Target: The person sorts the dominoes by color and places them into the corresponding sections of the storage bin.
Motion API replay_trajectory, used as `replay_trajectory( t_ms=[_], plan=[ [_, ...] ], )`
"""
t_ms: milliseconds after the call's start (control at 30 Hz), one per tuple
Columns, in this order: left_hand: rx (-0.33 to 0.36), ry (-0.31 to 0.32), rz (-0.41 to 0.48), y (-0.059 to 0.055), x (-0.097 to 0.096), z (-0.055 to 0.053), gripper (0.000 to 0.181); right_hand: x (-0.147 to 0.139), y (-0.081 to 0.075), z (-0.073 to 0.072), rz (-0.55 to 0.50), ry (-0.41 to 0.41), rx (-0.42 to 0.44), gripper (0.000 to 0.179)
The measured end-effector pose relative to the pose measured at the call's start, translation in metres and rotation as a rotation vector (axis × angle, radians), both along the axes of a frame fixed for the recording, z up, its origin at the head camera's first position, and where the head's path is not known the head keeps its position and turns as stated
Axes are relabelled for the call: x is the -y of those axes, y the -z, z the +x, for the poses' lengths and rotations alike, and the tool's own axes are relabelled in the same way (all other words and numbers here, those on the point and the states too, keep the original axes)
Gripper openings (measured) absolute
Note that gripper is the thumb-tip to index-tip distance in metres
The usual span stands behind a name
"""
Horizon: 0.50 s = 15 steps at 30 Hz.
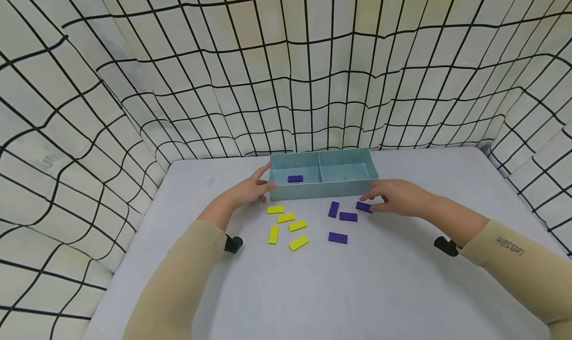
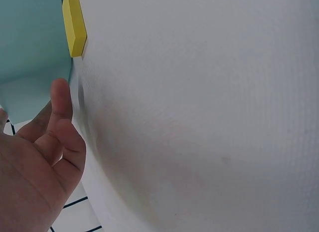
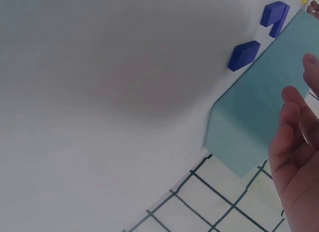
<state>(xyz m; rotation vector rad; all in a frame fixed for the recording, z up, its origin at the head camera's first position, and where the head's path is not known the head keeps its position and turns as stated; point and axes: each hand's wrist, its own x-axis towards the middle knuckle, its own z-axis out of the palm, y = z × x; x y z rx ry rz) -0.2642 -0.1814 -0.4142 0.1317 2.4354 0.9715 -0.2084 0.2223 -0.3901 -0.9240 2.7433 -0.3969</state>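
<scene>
A light-blue box (image 1: 321,188) with two compartments stands at the back of the table. My left hand (image 1: 250,188) is at its left end, thumb at the front corner and index finger stretched along the side. My right hand (image 1: 402,197) is by the box's front right corner, fingers bent loosely above a purple block (image 1: 364,207). In the right wrist view that block (image 3: 244,56) lies apart from the fingers. Other purple blocks (image 1: 337,238) are nearby, and one purple block (image 1: 295,178) lies in the left compartment. Several yellow blocks (image 1: 297,225) lie in front of the left hand.
The white table (image 1: 286,290) extends toward me. A black grid net (image 1: 308,79) hangs before pale walls at the back and sides. Inside the box, a divider (image 1: 320,167) separates the two compartments. Dark devices (image 1: 233,244) are worn on both wrists.
</scene>
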Motion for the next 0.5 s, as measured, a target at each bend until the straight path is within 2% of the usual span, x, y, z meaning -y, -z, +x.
replay_trajectory(
  t_ms=[267, 500],
  plan=[
    [-0.002, -0.003, -0.011, 0.0, 0.001, 0.0, 0.081, -0.007, 0.01, -0.005, 0.006, 0.014, 0.017, 0.032],
    [-0.006, 0.007, -0.001, 0.0, 0.001, 0.0, 0.08, -0.003, 0.025, -0.013, 0.091, 0.0, 0.001, 0.032]
  ],
)
